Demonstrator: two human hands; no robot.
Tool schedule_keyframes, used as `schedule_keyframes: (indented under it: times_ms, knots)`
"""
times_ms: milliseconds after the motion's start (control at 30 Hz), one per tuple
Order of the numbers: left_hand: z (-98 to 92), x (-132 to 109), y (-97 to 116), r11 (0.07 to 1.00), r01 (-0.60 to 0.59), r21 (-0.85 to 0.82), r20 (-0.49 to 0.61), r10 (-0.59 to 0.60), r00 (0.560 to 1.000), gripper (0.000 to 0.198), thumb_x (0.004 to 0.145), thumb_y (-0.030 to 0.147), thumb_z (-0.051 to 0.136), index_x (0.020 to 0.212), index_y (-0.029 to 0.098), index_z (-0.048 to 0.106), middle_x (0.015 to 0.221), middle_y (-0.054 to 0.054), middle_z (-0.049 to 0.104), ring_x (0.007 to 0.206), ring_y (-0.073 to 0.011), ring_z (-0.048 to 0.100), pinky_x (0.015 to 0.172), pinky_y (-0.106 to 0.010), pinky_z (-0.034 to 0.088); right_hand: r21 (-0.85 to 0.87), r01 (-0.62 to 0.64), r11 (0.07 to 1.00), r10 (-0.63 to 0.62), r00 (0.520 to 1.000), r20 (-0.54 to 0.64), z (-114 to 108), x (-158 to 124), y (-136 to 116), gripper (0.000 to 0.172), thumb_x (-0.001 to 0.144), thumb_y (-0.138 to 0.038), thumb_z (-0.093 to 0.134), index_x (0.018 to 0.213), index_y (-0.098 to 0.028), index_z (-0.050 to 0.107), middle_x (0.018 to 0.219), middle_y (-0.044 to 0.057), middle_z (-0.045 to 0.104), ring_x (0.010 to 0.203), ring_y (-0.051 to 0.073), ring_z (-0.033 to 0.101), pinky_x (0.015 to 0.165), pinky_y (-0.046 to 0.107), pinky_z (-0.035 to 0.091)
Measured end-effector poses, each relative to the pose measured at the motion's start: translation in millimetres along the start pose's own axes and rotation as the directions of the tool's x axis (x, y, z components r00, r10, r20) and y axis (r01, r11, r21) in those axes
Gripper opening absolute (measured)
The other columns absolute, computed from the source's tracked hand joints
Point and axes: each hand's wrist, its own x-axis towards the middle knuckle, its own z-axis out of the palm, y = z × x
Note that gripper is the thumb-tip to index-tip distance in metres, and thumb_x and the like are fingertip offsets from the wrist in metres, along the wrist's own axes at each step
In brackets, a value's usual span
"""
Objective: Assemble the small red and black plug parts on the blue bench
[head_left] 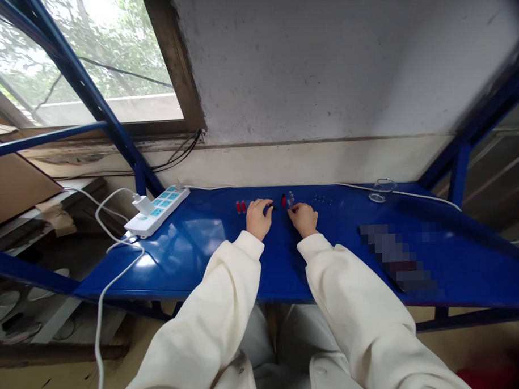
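My left hand (258,219) is over the back middle of the blue table, thumb and fingertips pinched on a small black piece (274,207). Beside it on the left stand two small red tubes (240,207). My right hand (303,218) is a short way to the right, its fingers closed together at a cluster of small clear pieces (290,199); what they grip, if anything, is too small to make out. Between the hands is a small red piece with a dark top (283,200). Several tiny clear pieces (319,199) lie right of my right hand.
A white power strip (160,210) with a plugged-in adapter (143,204) and trailing cable is on the left. At the back right stands a clear glass cup (382,190). A blurred-out dark flat object (395,258) lies front right. Blue frame posts rise on both sides.
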Motion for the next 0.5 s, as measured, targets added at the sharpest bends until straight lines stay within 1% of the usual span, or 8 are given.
schedule_keyframes:
  times_ms: [100,233,300,400,500]
  knots:
    - [-4.8,-7.1,-1.3,0.999,0.005,-0.040,-0.061,-0.007,0.998,0.018,0.081,0.019,0.047,0.091,0.019,0.061,0.091,-0.005,0.061,0.086,-0.0170,0.055,0.082,-0.034,0.043,0.016,-0.003,1.000,0.003,1.000,-0.014,0.1,-0.5,-1.0,0.020,0.076,-0.031,0.051,0.082,-0.017,0.064,0.088,0.009,0.064,0.086,0.021,0.055,0.073,0.031,0.035]
    - [-4.2,-10.4,-2.2,0.997,-0.025,-0.069,-0.077,0.020,0.997,0.016,0.082,0.023,0.048,0.088,0.019,0.062,0.091,-0.005,0.061,0.087,-0.0161,0.055,0.083,-0.034,0.043,0.018,-0.022,1.000,0.022,1.000,0.002,-2.0,-2.0,-3.8,0.019,0.076,-0.029,0.050,0.079,-0.018,0.064,0.086,0.008,0.064,0.082,0.020,0.056,0.072,0.031,0.034]
    - [-3.3,-10.2,-3.4,0.995,-0.049,-0.088,-0.096,0.040,0.995,0.015,0.081,0.025,0.049,0.086,0.019,0.062,0.089,-0.005,0.062,0.086,-0.0151,0.055,0.083,-0.032,0.043,0.020,-0.002,1.000,0.002,1.000,0.017,-4.1,-4.0,-5.7,0.017,0.075,-0.029,0.050,0.078,-0.019,0.063,0.083,0.006,0.064,0.080,0.018,0.056,0.071,0.030,0.033]
    - [-2.8,-9.4,-5.2,0.992,-0.060,-0.113,-0.141,0.044,0.989,0.015,0.081,0.027,0.050,0.085,0.018,0.062,0.086,-0.004,0.063,0.083,-0.0140,0.055,0.081,-0.030,0.044,0.034,0.103,0.994,-0.105,0.994,0.037,-7.7,-9.2,-9.2,0.016,0.074,-0.030,0.050,0.076,-0.019,0.062,0.079,0.004,0.063,0.076,0.017,0.056,0.069,0.028,0.031]
    - [-2.8,-9.1,-6.0,0.991,-0.043,-0.123,-0.155,0.024,0.988,0.016,0.081,0.029,0.051,0.084,0.017,0.061,0.083,-0.004,0.063,0.079,-0.0134,0.055,0.078,-0.029,0.045,0.049,0.257,0.965,-0.260,0.964,0.061,-10.9,-16.2,-13.1,0.015,0.073,-0.030,0.051,0.073,-0.019,0.061,0.074,0.002,0.061,0.072,0.015,0.054,0.066,0.027,0.029]
